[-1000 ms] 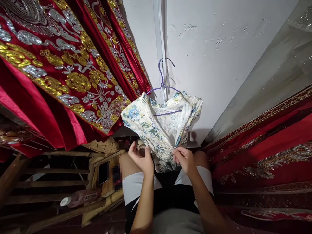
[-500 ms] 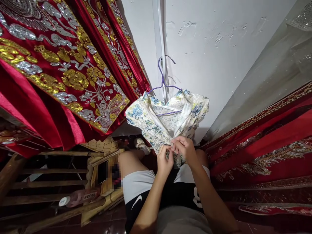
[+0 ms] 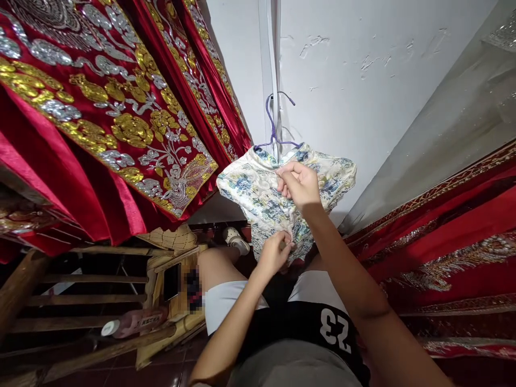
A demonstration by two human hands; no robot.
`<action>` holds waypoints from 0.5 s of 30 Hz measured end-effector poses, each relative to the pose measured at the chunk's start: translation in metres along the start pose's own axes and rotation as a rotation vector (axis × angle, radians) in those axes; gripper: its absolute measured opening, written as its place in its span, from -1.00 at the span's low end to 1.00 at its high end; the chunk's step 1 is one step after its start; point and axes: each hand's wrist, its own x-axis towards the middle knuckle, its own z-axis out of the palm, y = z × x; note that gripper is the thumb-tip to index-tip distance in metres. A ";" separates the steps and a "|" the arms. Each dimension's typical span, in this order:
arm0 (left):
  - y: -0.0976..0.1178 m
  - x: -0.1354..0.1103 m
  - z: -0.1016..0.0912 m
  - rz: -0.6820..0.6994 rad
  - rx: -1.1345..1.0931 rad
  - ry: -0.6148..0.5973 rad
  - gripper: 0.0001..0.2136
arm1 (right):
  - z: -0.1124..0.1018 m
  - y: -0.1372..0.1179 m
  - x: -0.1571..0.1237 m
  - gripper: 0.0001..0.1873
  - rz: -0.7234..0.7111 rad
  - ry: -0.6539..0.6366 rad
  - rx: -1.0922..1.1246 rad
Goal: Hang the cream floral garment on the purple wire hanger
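Observation:
A short-sleeved floral shirt (image 3: 258, 199), cream with blue and yellow flowers, hangs on a purple wire hanger (image 3: 273, 121) against the wall. Up at the collar, my right hand (image 3: 300, 183) pinches the shirt's front edge between thumb and fingers. Lower down the front opening, my left hand (image 3: 278, 250) has its fingers closed on the same shirt near the hem. The two front edges lie together between my hands. Whatever small fastening may be under my fingertips is hidden.
Red velvet cloth with gold and silver sequins (image 3: 133, 129) hangs at left, and red beaded fabric (image 3: 439, 252) at right. A bamboo bench (image 3: 151, 293) holds a pink bottle (image 3: 137, 321) and a dark phone (image 3: 172, 281). A white clog (image 3: 236, 240) is on the floor.
My right hand has moved up from beside the left to the collar. The shirt's gaping neckline has been drawn together. My left hand stays low on the front.

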 end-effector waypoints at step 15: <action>0.111 0.120 -0.122 0.456 0.231 0.423 -0.84 | -0.011 0.039 0.001 -0.77 -0.026 0.058 -0.112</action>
